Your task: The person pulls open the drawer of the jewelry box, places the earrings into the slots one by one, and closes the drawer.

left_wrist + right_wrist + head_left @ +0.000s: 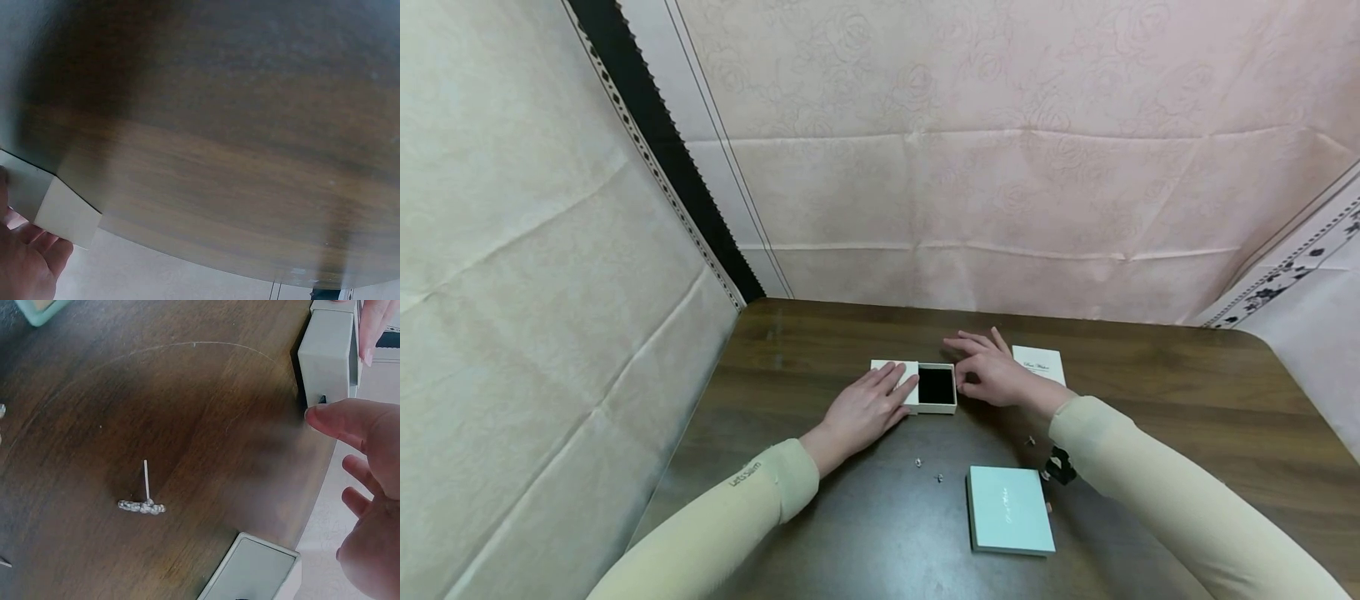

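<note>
A small white drawer box (895, 363) sits on the table, its inner drawer (937, 409) slid partly out to the right and showing a black lining. My left hand (867, 408) holds the outer sleeve, fingers across its top and thumb at the near side. With thumb and forefinger my right hand (992, 375) pinches the drawer's right end, its other fingers raised. A small dark tab (322, 399) shows beside the right thumb (337, 419) in the right wrist view. Near the box lies a silvery stud earring (142, 506) with a straight post.
A white box piece (1037, 360) with dark script lies behind the right wrist. A mint-green box (1011, 510) stands nearer the body, beside a black item (1060, 467) under the right sleeve. Small shiny pieces (917, 462) are scattered before the drawer box. The wooden tabletop (820, 333) meets hanging cloth.
</note>
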The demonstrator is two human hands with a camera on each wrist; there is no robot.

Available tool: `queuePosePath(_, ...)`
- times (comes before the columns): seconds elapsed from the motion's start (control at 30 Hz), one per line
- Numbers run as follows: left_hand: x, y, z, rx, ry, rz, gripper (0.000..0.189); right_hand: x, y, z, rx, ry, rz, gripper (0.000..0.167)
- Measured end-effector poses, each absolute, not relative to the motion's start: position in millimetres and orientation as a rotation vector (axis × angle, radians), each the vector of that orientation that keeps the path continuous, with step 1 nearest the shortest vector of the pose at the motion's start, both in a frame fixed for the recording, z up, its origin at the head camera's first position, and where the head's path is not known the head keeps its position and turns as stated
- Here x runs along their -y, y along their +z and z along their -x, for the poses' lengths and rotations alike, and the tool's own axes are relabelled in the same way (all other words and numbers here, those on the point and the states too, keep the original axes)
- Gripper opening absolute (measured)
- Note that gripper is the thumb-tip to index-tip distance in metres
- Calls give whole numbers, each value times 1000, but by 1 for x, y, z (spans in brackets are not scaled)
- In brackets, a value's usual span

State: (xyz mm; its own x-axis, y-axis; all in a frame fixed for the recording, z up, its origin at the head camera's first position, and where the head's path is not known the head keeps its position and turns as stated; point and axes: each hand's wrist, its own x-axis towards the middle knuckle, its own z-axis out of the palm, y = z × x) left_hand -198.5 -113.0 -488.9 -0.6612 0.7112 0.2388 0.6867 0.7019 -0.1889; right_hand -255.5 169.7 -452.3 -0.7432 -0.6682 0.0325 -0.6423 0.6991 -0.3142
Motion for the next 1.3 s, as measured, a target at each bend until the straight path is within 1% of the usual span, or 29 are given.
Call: queuePosePath(1.3,112,-486,198,2642,118,1104,54,-179,-455,255,-2815,-504,1069,31)
